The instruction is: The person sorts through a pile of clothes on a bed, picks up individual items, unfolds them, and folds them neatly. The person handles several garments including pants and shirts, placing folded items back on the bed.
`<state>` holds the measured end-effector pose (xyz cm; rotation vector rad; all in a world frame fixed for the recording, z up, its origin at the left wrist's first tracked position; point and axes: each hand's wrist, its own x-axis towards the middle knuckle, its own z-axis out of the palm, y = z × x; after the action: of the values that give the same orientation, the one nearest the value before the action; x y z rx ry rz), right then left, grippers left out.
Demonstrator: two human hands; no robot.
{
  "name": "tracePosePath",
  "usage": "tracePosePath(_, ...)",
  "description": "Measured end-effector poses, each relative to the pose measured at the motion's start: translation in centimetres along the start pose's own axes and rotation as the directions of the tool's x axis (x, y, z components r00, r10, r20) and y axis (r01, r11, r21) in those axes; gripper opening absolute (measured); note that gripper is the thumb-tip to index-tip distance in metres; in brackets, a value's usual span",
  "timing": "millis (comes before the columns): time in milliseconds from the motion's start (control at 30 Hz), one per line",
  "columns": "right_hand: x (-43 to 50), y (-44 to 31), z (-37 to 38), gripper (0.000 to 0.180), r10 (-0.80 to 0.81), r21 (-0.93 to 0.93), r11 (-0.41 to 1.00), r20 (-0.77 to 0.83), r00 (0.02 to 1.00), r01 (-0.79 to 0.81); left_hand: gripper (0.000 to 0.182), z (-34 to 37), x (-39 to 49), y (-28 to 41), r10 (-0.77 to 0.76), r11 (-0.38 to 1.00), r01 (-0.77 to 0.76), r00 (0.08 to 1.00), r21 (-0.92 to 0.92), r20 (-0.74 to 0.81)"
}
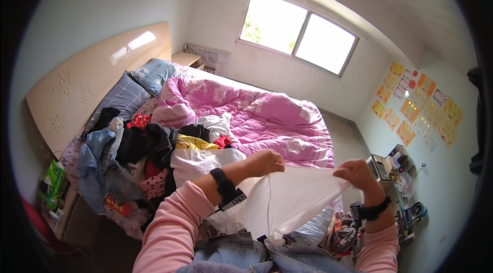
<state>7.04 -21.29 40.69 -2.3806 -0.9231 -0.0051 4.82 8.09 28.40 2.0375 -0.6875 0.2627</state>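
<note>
A thin white cloth [296,196] is stretched between my two hands, its upper edge pulled nearly straight. My left hand [267,163] pinches that edge at one end, and my right hand [354,173] grips it at the other. The cloth hangs down towards my body, where folds gather near the denim garment [227,252]. Left of it, a white garment [192,161] lies on the bed beside a yellow garment [194,142]. A heap of mixed clothes, with blue denim [94,157] and black pieces [134,146], covers the bed's near left part.
A pink floral quilt [262,119] spreads across the bed, with two pillows [152,74] by the wooden headboard [100,76]. A small bedside cabinet [186,58] stands beyond. Cluttered shelves [400,180] line the right wall, and a patterned bundle [342,232] sits near my right forearm.
</note>
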Motion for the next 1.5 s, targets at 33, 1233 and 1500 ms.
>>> tracePosePath(33,-0.4,0.2,-1.1,0.019,0.020,-0.021,1.000,-0.008,1.000,-0.020,0.016,-0.1,0.1,0.1,0.013,0.995,-0.012,1.000,0.103,-0.006)
tracePosePath(1233,-13.5,22.5,-17.8,0.036,0.015,-0.281,0.805,-0.871,0.491,-0.523,0.026,-7.9,-0.4,-2.7,-0.002,0.564,-0.012,1.000,0.825,0.016)
tracePosePath(1500,-19.3,27.4,-21.8,0.040,0.183,-0.093,0.744,-0.924,0.336,-0.662,0.014,-9.8,-4.4,-7.6,0.061,0.684,0.151,0.963,0.714,-0.262)
